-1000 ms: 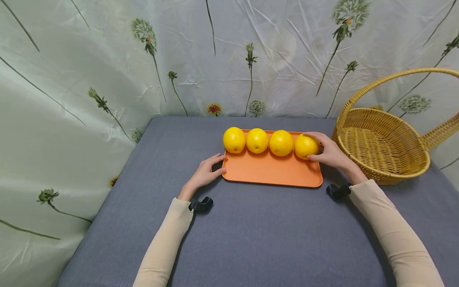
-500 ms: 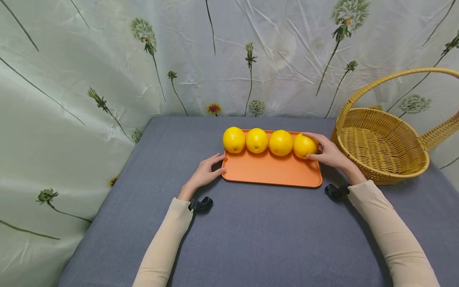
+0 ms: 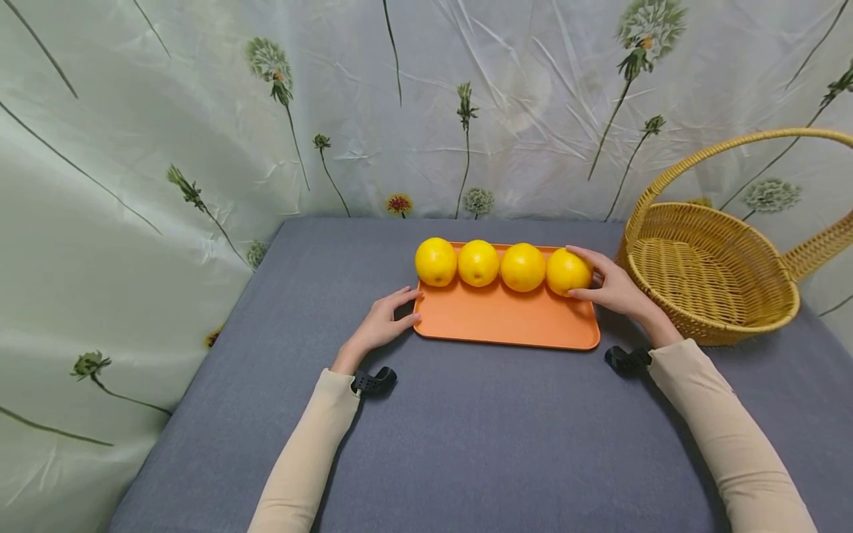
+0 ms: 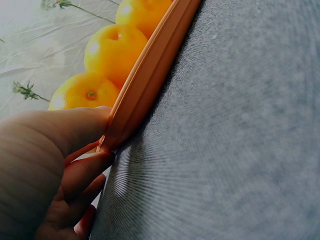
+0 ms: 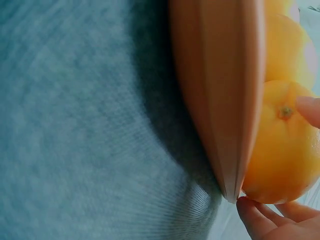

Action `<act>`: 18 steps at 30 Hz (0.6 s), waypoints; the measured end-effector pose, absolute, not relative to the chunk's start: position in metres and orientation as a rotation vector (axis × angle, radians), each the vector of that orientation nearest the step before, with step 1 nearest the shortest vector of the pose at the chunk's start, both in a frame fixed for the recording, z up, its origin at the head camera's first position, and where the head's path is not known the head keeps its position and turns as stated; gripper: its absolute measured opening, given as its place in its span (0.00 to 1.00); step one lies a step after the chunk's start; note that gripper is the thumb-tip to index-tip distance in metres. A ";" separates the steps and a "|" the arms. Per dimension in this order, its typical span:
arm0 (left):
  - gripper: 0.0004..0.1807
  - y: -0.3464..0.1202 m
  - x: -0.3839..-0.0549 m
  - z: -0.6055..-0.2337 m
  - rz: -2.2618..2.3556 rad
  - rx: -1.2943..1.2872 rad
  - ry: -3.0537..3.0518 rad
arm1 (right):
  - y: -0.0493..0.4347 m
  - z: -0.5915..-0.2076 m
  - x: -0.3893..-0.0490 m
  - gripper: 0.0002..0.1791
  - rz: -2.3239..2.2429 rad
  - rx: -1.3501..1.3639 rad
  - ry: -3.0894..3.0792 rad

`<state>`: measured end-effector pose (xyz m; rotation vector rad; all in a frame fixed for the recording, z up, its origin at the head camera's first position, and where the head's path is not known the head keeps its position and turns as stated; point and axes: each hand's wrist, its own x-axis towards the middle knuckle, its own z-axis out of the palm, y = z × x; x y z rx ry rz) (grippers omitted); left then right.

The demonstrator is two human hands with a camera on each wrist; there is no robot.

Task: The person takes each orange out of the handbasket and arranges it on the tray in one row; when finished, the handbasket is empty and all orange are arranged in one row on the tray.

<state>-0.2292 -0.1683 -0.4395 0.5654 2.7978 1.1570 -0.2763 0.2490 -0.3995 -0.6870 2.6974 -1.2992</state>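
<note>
An orange tray point(image 3: 506, 318) lies on the table with a row of several round yellow-orange oranges along its far side. My right hand point(image 3: 616, 285) holds the rightmost orange point(image 3: 566, 272), thumb on its near side and fingers behind it. In the right wrist view, the thumb rests beside that orange's stem end point(image 5: 285, 112), and fingertips show past the tray's corner. At the tray's left edge, my left hand point(image 3: 381, 318) touches the rim with thumb and extended fingers. Beside it in the left wrist view is the leftmost orange point(image 4: 85, 92).
A wicker basket point(image 3: 713, 326) with a tall handle stands right of the tray, close to my right forearm. Grey cloth point(image 3: 493, 429) covers the table. A dandelion-print curtain point(image 3: 400, 148) hangs behind it and along the left.
My right hand and the rightmost orange have shifted very slightly left, nearer the neighbouring orange. The left hand stays at the tray's edge.
</note>
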 end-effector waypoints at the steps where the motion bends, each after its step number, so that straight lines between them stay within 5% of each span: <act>1: 0.28 -0.168 -0.229 -0.440 1.158 0.561 2.796 | 0.249 -0.399 -0.276 0.43 -1.301 -0.677 2.694; 18: 0.27 -0.174 -0.234 -0.436 1.166 0.507 2.717 | 0.252 -0.379 -0.272 0.35 -1.272 -0.622 2.786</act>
